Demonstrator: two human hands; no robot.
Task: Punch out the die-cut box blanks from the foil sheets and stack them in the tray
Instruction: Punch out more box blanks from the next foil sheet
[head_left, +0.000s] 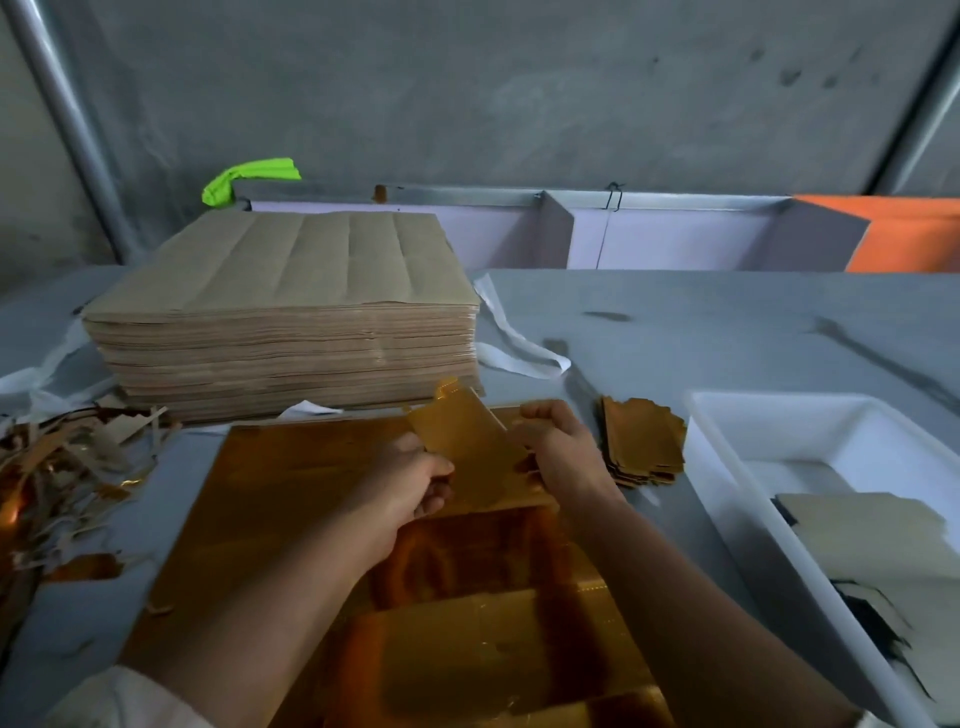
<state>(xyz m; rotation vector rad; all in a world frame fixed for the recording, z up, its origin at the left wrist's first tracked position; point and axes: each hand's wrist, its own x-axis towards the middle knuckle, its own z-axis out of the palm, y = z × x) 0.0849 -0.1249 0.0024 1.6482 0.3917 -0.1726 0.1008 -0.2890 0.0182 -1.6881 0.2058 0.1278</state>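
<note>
A gold foil sheet (291, 483) lies flat on the grey table in front of me. Above its far half I hold a gold box blank (467, 441) tilted up. My left hand (410, 488) grips the blank's near left edge. My right hand (556, 452) pinches its right edge with curled fingers. A small pile of gold blanks (644, 441) sits on the table just right of my right hand. The white tray (727, 431) stands at the right and holds several blanks lying brown side up (878, 540).
A tall stack of brown-backed sheets (285, 312) stands behind the foil sheet. Scrap strips and foil offcuts (67, 467) are heaped at the left. White dividers and an orange panel (909, 234) line the table's back edge.
</note>
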